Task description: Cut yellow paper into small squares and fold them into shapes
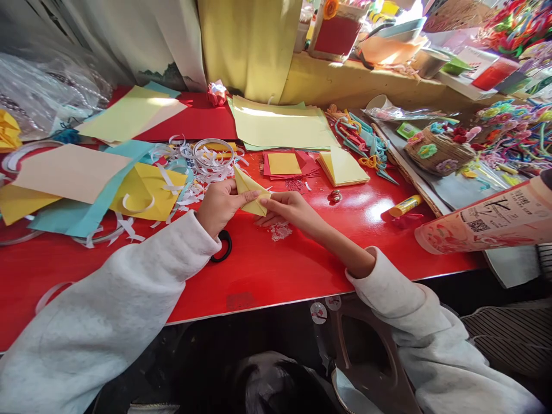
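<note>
Between my two hands, just above the red table point(276, 276), is a folded piece of yellow paper point(249, 185) with a pointed top corner. My left hand point(219, 204) is closed on its left side, thumb across the front. On its lower right edge, the fingers of my right hand point(287, 208) pinch the paper. A black scissor-like handle loop point(223, 246) shows below my left wrist; the rest of it is hidden. Under my right hand lies a small clear crumpled bit point(281, 231). Beyond the hands are small yellow and red paper squares point(284, 164).
A stack of pale yellow squares point(345, 167) lies right of centre, near a glue stick point(405, 205). A tilted drink cup point(483, 218) juts in at right. White paper shreds and tape rolls point(213, 154) cover the left. A decorated basket point(440, 146) stands at far right.
</note>
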Available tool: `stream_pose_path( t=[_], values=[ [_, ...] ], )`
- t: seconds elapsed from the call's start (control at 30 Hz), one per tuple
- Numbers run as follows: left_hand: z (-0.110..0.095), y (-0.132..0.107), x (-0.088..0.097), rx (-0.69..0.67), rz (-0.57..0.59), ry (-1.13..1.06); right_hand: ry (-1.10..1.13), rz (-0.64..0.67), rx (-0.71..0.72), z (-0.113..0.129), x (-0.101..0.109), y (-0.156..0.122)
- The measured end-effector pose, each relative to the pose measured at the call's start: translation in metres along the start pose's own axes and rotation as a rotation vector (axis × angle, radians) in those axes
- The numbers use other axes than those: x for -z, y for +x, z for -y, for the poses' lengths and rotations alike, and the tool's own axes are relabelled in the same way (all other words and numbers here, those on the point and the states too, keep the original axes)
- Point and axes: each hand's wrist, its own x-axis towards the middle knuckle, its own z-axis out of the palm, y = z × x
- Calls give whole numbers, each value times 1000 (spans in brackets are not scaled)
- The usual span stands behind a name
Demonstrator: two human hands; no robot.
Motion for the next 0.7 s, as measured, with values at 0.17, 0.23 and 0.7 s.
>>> stream_pose_path(
  t=[0.17,0.23,0.7],
  values=[
    [-3,-2,-1,4,4,-36,32,81,-28,2,0,-2],
    [-4,-3,-1,-5,32,-49,28,48,-38,2,-1,-2],
    [-1,-3,-1,-70,80,106,-12,36,-10,0,-1,-1]
  ],
)
